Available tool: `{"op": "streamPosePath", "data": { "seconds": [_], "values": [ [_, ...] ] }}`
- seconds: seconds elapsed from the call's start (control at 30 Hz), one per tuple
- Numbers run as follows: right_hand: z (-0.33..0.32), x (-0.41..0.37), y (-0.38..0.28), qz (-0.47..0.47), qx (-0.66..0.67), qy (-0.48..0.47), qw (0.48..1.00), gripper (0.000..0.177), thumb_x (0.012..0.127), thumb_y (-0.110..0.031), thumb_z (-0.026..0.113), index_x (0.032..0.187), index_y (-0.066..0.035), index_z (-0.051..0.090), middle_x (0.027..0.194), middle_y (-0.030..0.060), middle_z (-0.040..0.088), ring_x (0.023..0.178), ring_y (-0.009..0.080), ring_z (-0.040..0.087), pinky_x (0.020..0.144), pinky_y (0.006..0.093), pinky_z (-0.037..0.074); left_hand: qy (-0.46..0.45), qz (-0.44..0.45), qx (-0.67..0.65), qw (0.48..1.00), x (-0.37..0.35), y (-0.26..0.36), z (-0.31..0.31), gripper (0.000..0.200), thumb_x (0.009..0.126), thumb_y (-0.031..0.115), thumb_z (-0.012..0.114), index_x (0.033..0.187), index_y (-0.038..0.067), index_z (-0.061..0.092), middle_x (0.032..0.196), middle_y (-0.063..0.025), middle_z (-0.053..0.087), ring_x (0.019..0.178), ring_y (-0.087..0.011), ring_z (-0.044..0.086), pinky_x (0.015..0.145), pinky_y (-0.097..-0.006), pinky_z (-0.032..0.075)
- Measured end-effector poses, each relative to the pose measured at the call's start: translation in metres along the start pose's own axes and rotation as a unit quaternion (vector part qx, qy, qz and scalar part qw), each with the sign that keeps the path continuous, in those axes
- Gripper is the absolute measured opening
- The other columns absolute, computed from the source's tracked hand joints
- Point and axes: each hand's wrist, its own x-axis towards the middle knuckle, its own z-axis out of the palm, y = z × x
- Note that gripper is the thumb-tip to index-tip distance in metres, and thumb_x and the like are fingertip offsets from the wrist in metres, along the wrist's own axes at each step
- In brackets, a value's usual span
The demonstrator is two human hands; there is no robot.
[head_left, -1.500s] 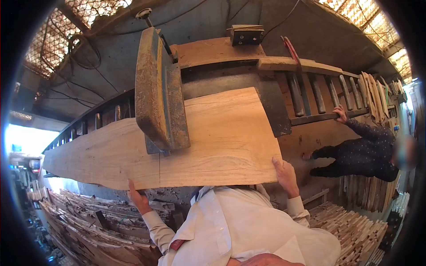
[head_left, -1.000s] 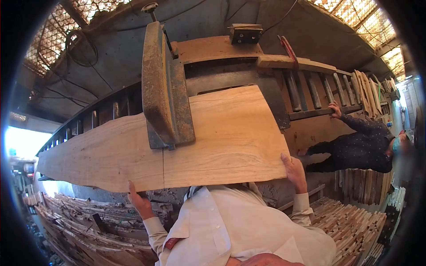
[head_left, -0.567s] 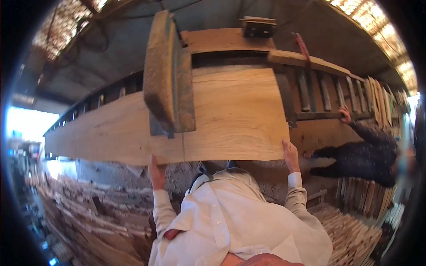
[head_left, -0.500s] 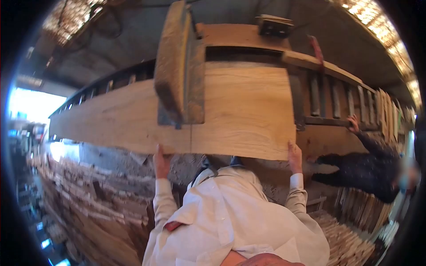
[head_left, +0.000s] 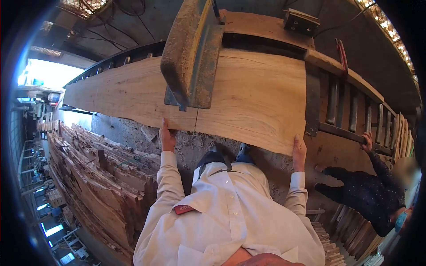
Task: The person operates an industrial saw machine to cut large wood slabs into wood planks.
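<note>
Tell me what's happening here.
A person in a pale long-sleeved shirt grips the near edge of a wide, light-brown wooden board, the left hand left of a thin dark line across it, the right hand at its corner. The board lies beneath a dusty metal machine arm. Another person in dark, spotted clothes has a hand on a black metal roller frame.

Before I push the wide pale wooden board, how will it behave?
Probably stiff: the board shows no visible sag along its length. Likely heavy, being long and wide, with left hand and right hand both at its near edge. Might be weaker at the dark crosswise line.
</note>
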Motion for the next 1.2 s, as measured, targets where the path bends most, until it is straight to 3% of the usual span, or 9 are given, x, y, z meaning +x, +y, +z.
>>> {"op": "streamPosePath", "data": {
  "seconds": [0.17, 0.37, 0.47, 0.57, 0.67, 0.77, 1.07, 1.17, 1.2],
  "values": [
    [0.007, 0.001, -0.012, -0.009, -0.01, -0.013, 1.0, 0.057, 0.095, -0.049, 0.069, 0.116, 0.004, 0.066, 0.113, 0.0144, 0.072, 0.105, 0.021, 0.066, 0.091, 0.0338, 0.05, 0.002, 0.008, -0.001, 1.0, 0.017, -0.003, -0.008, 0.047, 0.098, 0.041, 0.067, 0.13, 0.007, 0.057, 0.123, -0.0091, 0.065, 0.112, -0.0266, 0.064, 0.09, -0.0467, 0.057],
    [0.009, 0.022, -0.001, -0.027, -0.043, -0.017, 0.999, 0.059, 0.096, -0.053, 0.066, 0.111, 0.004, 0.069, 0.105, 0.0145, 0.074, 0.099, 0.0214, 0.068, 0.087, 0.0352, 0.05, -0.03, -0.01, -0.021, 0.999, 0.019, -0.002, 0.001, 0.046, 0.099, 0.04, 0.066, 0.129, 0.007, 0.057, 0.122, -0.009, 0.066, 0.11, -0.0285, 0.066, 0.09, -0.0457, 0.058],
    [0.008, 0.021, -0.008, -0.007, -0.064, -0.01, 0.998, 0.06, 0.095, -0.053, 0.067, 0.114, 0.004, 0.07, 0.106, 0.008, 0.073, 0.099, 0.0128, 0.063, 0.088, 0.0309, 0.05, -0.059, -0.012, -0.038, 0.997, 0.017, -0.003, 0.0, 0.046, 0.099, 0.04, 0.066, 0.128, 0.007, 0.058, 0.122, -0.0098, 0.066, 0.109, -0.0294, 0.067, 0.089, -0.0458, 0.058],
    [0.011, 0.018, -0.012, -0.024, -0.065, -0.008, 0.998, 0.061, 0.095, -0.053, 0.067, 0.114, 0.004, 0.07, 0.107, 0.0085, 0.073, 0.1, 0.0126, 0.063, 0.088, 0.0306, 0.05, -0.046, -0.009, -0.039, 0.998, 0.016, 0.001, 0.002, 0.047, 0.099, 0.041, 0.065, 0.127, 0.004, 0.058, 0.122, -0.0119, 0.066, 0.108, -0.0292, 0.067, 0.09, -0.0464, 0.058],
    [0.008, 0.014, -0.025, 0.064, -0.117, -0.027, 0.991, 0.063, 0.097, -0.054, 0.065, 0.118, 0.004, 0.069, 0.114, 0.0099, 0.073, 0.106, 0.0126, 0.063, 0.092, 0.0285, 0.049, -0.084, 0.005, -0.041, 0.996, 0.015, -0.002, -0.003, 0.048, 0.099, 0.041, 0.065, 0.126, 0.001, 0.057, 0.121, -0.0133, 0.065, 0.108, -0.0289, 0.067, 0.088, -0.0458, 0.06],
    [0.015, 0.022, 0.004, -0.059, -0.044, -0.012, 0.997, 0.068, 0.097, -0.06, 0.06, 0.108, 0.007, 0.067, 0.094, 0.0108, 0.07, 0.088, 0.0163, 0.06, 0.08, 0.0349, 0.049, -0.077, 0.014, -0.024, 0.997, 0.015, -0.003, -0.005, 0.05, 0.101, 0.039, 0.063, 0.13, 0.0, 0.054, 0.122, -0.0125, 0.065, 0.105, -0.0277, 0.067, 0.083, -0.0426, 0.06],
    [0.013, 0.016, -0.01, 0.071, -0.086, -0.003, 0.994, 0.078, 0.088, -0.07, 0.065, 0.104, 0.007, 0.068, 0.088, 0.0058, 0.064, 0.081, 0.0129, 0.054, 0.073, 0.0315, 0.046, -0.084, 0.031, -0.02, 0.996, 0.009, -0.001, -0.006, 0.049, 0.101, 0.042, 0.061, 0.124, -0.001, 0.056, 0.112, -0.0144, 0.068, 0.096, -0.0267, 0.071, 0.075, -0.0405, 0.063],
    [0.01, 0.029, 0.008, 0.066, -0.103, 0.003, 0.993, 0.066, 0.086, -0.074, 0.064, 0.087, -0.008, 0.067, 0.061, -0.0027, 0.05, 0.048, 0.0096, 0.044, 0.041, 0.0308, 0.029, -0.085, 0.014, -0.021, 0.996, 0.004, 0.003, -0.01, 0.051, 0.101, 0.042, 0.06, 0.124, -0.003, 0.056, 0.112, -0.0146, 0.068, 0.095, -0.0264, 0.071, 0.077, -0.0416, 0.063],
    [0.012, 0.03, 0.013, 0.043, -0.091, 0.007, 0.995, 0.066, 0.086, -0.074, 0.064, 0.087, -0.007, 0.067, 0.062, -0.0029, 0.05, 0.049, 0.0097, 0.044, 0.041, 0.0308, 0.03, -0.094, 0.006, -0.025, 0.995, 0.011, 0.0, -0.017, 0.05, 0.101, 0.042, 0.06, 0.123, -0.004, 0.055, 0.112, -0.015, 0.067, 0.095, -0.0273, 0.071, 0.075, -0.0419, 0.064]
  ]
}}
